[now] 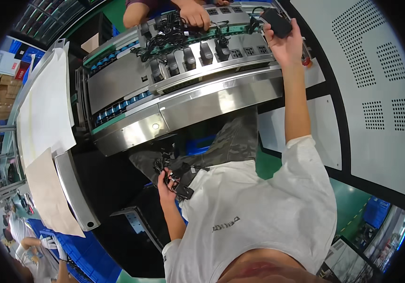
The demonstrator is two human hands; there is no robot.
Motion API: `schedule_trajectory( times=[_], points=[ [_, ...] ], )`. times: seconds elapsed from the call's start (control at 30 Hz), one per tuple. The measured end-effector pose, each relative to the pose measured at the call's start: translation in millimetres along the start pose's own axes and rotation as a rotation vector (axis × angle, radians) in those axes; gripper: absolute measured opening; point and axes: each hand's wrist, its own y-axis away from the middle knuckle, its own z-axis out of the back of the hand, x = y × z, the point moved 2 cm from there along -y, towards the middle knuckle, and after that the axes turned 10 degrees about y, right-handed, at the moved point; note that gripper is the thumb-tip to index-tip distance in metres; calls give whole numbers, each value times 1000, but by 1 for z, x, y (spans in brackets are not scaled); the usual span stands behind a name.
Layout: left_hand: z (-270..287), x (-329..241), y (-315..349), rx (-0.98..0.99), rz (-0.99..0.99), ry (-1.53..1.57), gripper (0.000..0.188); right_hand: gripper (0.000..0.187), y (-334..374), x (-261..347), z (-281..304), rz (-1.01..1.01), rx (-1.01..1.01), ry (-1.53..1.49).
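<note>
My right hand (285,45) is raised at the far right end of the metal bench, its fingers closed round a black power adapter (277,23). Low by my lap, my left hand (165,187) grips a bundle of black adapters with coiled cables (181,188); how many are in it I cannot tell. On the bench, several black adapters (189,59) stand in a row along the sockets. Empty sockets (248,51) show to the right of that row, nearer my right hand. Tangled black cables (169,37) lie behind the adapters.
Across the bench, another person's hand (195,15) reaches over the cables. A steel bench edge (221,96) runs before me. A paper-covered surface (47,108) stands left, a perforated white panel (363,61) right. Another worker (28,250) is beside blue crates (89,254) at lower left.
</note>
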Motion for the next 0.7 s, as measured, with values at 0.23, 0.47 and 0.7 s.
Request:
schedule_trajectory(
  times=[0.23, 0.47, 0.7],
  points=[
    [-5, 0, -5, -7, -1, 17, 16, 48, -11, 25, -101, -67, -272, 189],
    [-3, 1, -8, 4, 1, 25, 18, 49, -22, 31, -124, -150, 193, 834],
    [-1, 1, -7, 35, 8, 43, 18, 37, -13, 34, -148, 107, 588, 1499]
  ],
)
